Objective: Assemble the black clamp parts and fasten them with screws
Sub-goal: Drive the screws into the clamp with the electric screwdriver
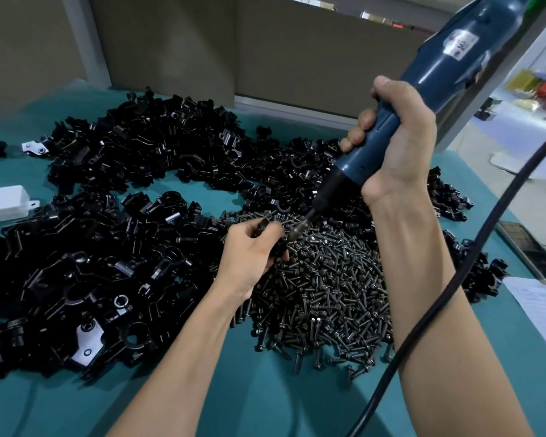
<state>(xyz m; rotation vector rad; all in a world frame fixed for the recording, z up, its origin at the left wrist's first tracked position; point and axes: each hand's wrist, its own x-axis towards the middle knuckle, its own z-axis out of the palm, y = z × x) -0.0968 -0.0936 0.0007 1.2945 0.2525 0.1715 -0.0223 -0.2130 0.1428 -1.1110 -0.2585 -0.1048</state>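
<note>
left hand [249, 247] pinches a black clamp piece [265, 227] just above the far-left edge of the screw pile [328, 294]; right hand [394, 146] wrapped tight round the blue electric screwdriver [448, 58], body leaning far-right, bit [306, 220] pointing down-left; bit tip sits just right of the held clamp, nearly touching (can't tell if a screw is seated); driver axis runs diagonally into the clamp, so next move is likely a short push along it; loose clamp parts [92, 247] heaped left and far on the green table [265, 389]

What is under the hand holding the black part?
The left hand is over the screw pile on the teal mat. It hides the screws right beneath and most of the clamp part it grips.
</note>
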